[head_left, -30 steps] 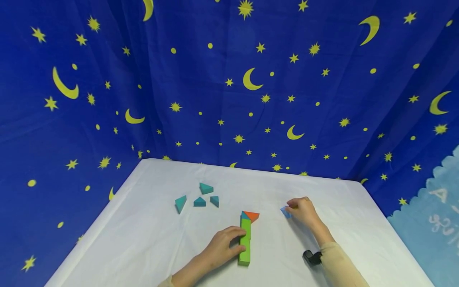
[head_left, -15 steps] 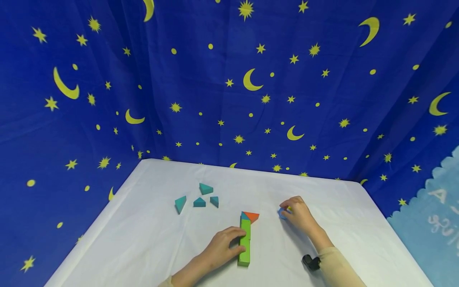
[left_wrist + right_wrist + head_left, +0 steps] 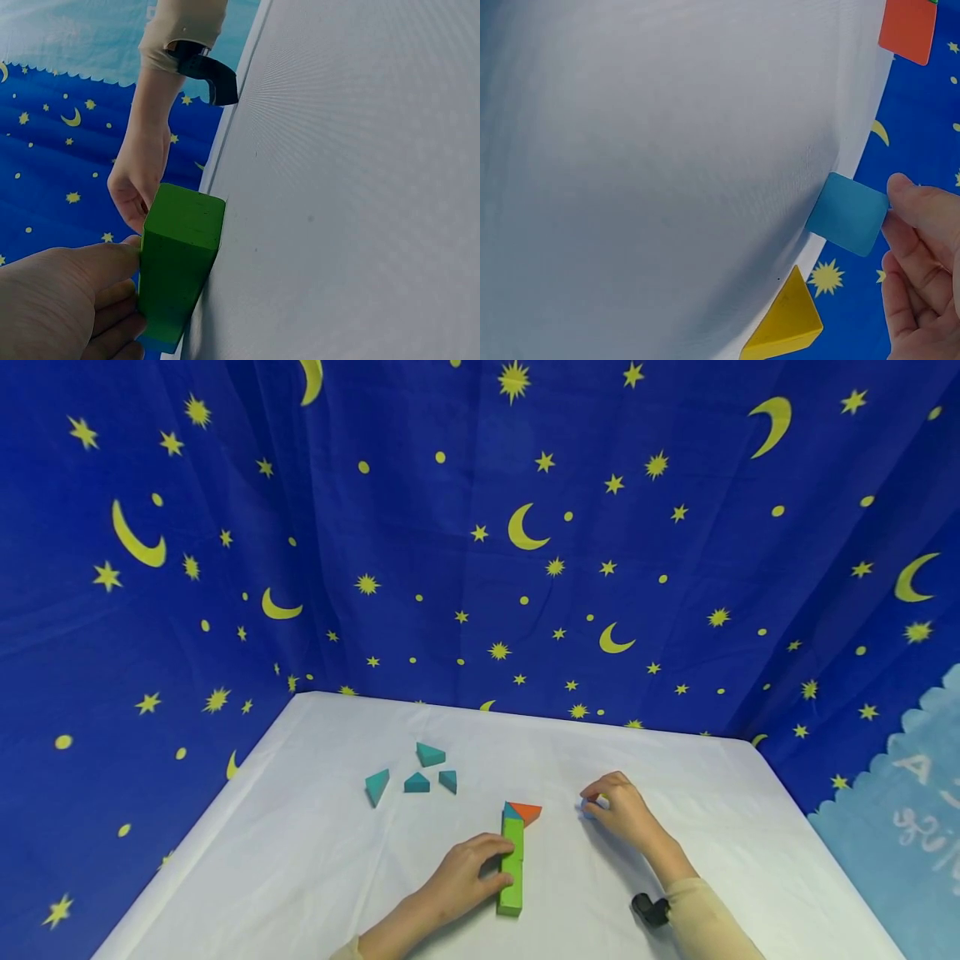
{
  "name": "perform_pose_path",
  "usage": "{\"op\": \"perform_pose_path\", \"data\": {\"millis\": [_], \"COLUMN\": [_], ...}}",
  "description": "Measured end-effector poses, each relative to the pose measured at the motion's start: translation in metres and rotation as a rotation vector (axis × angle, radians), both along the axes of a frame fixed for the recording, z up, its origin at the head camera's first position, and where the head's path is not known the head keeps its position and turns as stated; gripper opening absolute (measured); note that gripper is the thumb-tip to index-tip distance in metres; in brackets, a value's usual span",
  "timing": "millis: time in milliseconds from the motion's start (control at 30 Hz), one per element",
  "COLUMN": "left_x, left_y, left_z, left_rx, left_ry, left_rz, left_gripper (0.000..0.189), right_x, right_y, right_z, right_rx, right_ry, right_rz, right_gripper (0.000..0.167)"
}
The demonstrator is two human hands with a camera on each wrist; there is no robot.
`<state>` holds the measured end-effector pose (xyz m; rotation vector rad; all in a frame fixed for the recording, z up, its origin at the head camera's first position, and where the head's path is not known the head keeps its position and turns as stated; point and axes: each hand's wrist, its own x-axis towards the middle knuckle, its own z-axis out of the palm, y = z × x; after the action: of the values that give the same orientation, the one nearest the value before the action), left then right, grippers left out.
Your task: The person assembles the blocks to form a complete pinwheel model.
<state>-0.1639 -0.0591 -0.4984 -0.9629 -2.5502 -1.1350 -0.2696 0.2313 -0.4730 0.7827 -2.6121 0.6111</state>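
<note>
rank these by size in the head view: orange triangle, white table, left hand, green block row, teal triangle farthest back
From largest to smallest:
1. White table
2. Left hand
3. Green block row
4. Orange triangle and farthest-back teal triangle: too alike to rank, and the teal one lies farther off

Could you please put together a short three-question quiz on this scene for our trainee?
1. What is in the grip of the right hand?
A) yellow triangular block
B) light-blue square-faced block
C) orange triangular block
2. True or false: the left hand touches the orange triangular block.
3. How many teal triangular blocks lie on the left part of the white table?

Key: 1. B. 2. False; it touches green rectangular blocks. 3. Four.
</note>
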Motion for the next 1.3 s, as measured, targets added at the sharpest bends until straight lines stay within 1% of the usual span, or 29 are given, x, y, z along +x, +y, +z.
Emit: {"op": "perform_pose_path", "data": {"millis": [133, 267, 400, 533, 767, 900, 1067, 1300], "left_x": [0.000, -0.001, -0.001, -0.001, -0.001, 0.000, 0.000, 0.001], "left_y": [0.001, 0.001, 0.001, 0.000, 0.000, 0.000, 0.000, 0.000], "left_z": [-0.001, -0.001, 0.000, 0.000, 0.000, 0.001, 0.002, 0.004], "left_rx": [-0.005, -0.006, -0.001, 0.007, 0.008, 0.012, 0.007, 0.001], "left_ry": [-0.002, -0.008, 0.018, 0.027, 0.013, 0.005, -0.001, -0.017], "left_rz": [0.003, 0.006, 0.005, -0.001, -0.005, -0.009, -0.009, -0.003], "left_gripper": [0.037, 0.038, 0.038, 0.037, 0.037, 0.036, 0.036, 0.036], "right_x": [0.001, 0.003, 0.003, 0.003, 0.004, 0.006, 0.006, 0.006], "right_y": [0.002, 0.006, 0.011, 0.015, 0.016, 0.013, 0.010, 0.008], "right_z": [0.002, 0.008, 0.013, 0.014, 0.007, 0.004, 0.004, 0.004], "right_rx": [-0.044, -0.116, -0.175, -0.194, -0.188, -0.122, -0.057, -0.049], "right_ry": [-0.042, -0.098, -0.123, -0.138, -0.173, -0.183, -0.220, -0.266], "right_rz": [-0.011, -0.051, -0.071, -0.083, -0.081, -0.087, -0.119, -0.164], "right_gripper": [0.015, 0.018, 0.020, 0.021, 0.021, 0.023, 0.022, 0.019]}}
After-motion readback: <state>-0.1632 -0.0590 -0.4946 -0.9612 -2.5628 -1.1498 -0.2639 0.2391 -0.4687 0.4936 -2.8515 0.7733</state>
